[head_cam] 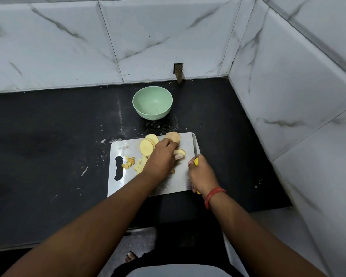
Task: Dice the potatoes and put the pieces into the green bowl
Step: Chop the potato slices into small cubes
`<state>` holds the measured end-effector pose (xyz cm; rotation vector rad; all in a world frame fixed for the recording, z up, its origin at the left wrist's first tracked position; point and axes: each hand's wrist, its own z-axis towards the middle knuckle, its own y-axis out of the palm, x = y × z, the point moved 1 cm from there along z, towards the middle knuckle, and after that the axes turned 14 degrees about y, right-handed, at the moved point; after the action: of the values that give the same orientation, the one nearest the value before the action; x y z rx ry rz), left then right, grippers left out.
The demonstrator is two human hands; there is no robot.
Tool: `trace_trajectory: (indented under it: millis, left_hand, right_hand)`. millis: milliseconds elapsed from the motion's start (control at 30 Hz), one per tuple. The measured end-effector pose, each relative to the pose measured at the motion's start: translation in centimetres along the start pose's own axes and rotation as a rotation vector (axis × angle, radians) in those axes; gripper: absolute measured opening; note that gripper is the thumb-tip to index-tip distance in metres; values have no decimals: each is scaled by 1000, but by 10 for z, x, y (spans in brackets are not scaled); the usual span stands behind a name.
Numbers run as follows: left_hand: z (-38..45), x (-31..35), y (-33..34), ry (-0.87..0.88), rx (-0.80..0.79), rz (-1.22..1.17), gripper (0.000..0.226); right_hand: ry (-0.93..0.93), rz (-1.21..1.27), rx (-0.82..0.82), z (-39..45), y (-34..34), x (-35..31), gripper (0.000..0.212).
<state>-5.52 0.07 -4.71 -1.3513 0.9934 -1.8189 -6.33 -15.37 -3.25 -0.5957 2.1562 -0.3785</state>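
Observation:
On the steel cutting board [168, 186] lie round potato slices [147, 146], a potato end piece [173, 136] and several small diced pieces [133, 163] near the board's handle slot. My left hand [161, 158] reaches over the board and holds a small potato piece [179, 153] with its fingertips. My right hand [202, 172] grips the yellow handle of a knife [195, 145], whose blade points away from me, just right of that piece. The green bowl [152, 102] stands behind the board with nothing in it.
The black counter [48, 146] carries the board and bowl. White marble-look tiled walls close it off at the back and the right. The counter's front edge is just below the board, with floor and a foot visible beneath.

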Motion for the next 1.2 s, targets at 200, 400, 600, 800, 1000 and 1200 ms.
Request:
trace_trajectory:
  millis: [200,400,600,800,1000,1200]
  left_hand:
    - [-11,-4,1,84,5,1,47]
    - [-16,-4,-3,147,-24,26,55]
    - [-12,-4,-6,114,-4,11,52]
    - [-8,-10,-6,45,7,-28,52]
    - [-6,-12,-6,-215,142,-499,29]
    - [-7,1,-4,-435,247,-954,17]
  right_hand:
    - [-325,-311,122,24,-6,-18,29]
    - [-442,-509,95,35,-5,-29,34]
    - [-506,-538,88,43,-1,-34,27]
    - [-417,-368,119,46,-3,-32,14]
    - [-187,-85,-57,44,-12,-30,7]
    - [-105,62,-187,35,-20,-34,13]
